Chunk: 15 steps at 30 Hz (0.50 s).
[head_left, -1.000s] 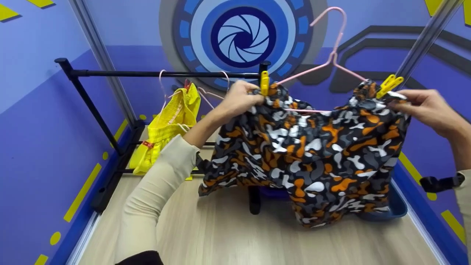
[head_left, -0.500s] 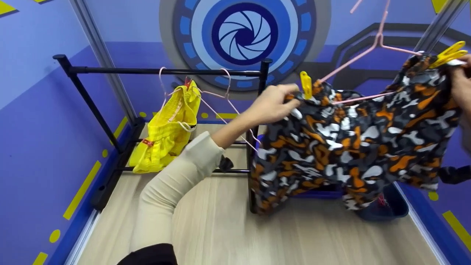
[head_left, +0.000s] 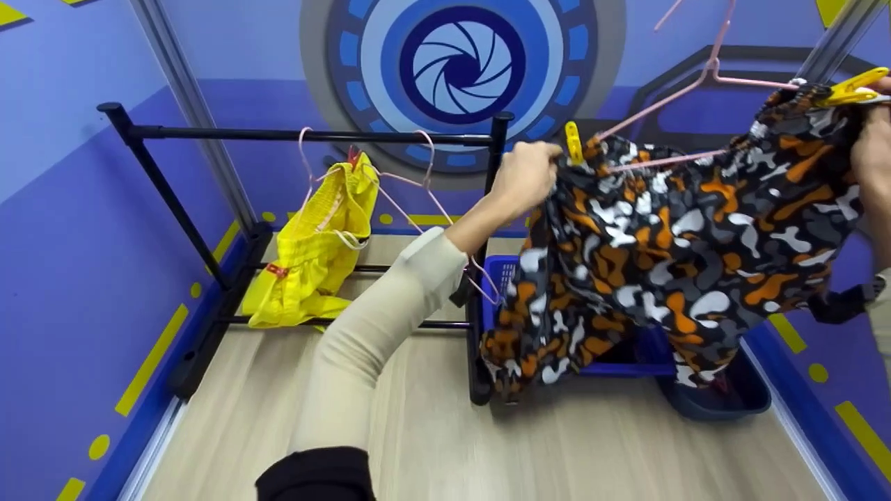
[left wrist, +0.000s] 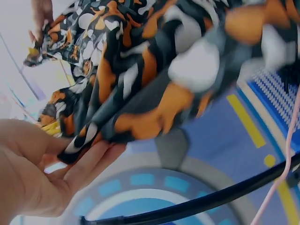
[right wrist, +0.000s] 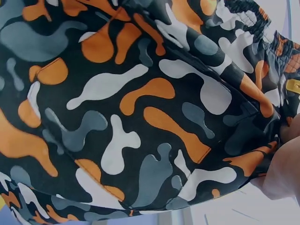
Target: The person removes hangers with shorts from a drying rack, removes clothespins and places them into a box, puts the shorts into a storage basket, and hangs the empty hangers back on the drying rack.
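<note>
Camouflage-patterned shorts (head_left: 682, 243) in black, grey, white and orange hang spread between both hands. My left hand (head_left: 525, 174) pinches the left waistband corner, beside a yellow clothespin (head_left: 573, 142); the left wrist view shows the cloth between thumb and fingers. At the opposite corner my right hand (head_left: 876, 149), partly cut off by the head view's edge, grips the fabric below another yellow clothespin (head_left: 853, 89). Both clothespins fasten the waistband to a pink hanger (head_left: 654, 108), whose hook points up and leaves the top of the picture. Patterned cloth fills most of the right wrist view.
A black clothes rack (head_left: 313, 134) stands at left. Yellow shorts (head_left: 306, 250) with red clips hang on it, beside a bare pink hanger (head_left: 424, 182). Behind the patterned shorts are a blue basket (head_left: 498, 278) and a dark blue tub (head_left: 724, 407). Walls enclose the sides.
Both hands have carried the patterned shorts and their hanger to the right, away from the rack. Over the last half second they shifted only slightly, and the left hand turned.
</note>
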Motion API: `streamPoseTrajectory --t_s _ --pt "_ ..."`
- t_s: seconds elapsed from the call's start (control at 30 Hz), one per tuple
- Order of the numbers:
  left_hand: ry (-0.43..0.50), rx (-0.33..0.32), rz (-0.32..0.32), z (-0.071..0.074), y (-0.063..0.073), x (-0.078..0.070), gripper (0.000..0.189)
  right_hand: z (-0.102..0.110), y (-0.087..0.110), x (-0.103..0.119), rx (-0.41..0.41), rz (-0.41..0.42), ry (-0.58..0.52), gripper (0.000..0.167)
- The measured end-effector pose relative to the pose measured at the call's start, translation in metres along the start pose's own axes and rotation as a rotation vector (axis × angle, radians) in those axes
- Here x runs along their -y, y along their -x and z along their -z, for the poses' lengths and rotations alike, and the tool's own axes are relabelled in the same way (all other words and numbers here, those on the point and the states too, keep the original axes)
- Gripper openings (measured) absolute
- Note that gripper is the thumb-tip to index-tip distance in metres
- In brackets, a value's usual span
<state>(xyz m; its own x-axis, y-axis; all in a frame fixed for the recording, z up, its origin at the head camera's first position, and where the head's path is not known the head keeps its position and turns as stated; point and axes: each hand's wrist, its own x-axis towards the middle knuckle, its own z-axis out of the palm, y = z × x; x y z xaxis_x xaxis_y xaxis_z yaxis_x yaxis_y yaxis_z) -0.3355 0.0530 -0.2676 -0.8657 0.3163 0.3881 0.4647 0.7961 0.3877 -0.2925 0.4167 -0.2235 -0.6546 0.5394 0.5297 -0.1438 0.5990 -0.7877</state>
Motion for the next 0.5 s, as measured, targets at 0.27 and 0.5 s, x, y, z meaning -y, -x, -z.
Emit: streamPoseTrajectory --t_s 0.27,0.5 --pt "0.298 -0.2 0.021 -0.018 -0.029 0.029 0.03 -0.016 -0.008 0.017 -0.041 -0.178 -0.119 0.039" --pt "0.37 -0.071 0.046 -0.026 -0.028 0.044 0.032 -0.032 -0.012 0.019 -0.114 -0.172 -0.259 0.035"
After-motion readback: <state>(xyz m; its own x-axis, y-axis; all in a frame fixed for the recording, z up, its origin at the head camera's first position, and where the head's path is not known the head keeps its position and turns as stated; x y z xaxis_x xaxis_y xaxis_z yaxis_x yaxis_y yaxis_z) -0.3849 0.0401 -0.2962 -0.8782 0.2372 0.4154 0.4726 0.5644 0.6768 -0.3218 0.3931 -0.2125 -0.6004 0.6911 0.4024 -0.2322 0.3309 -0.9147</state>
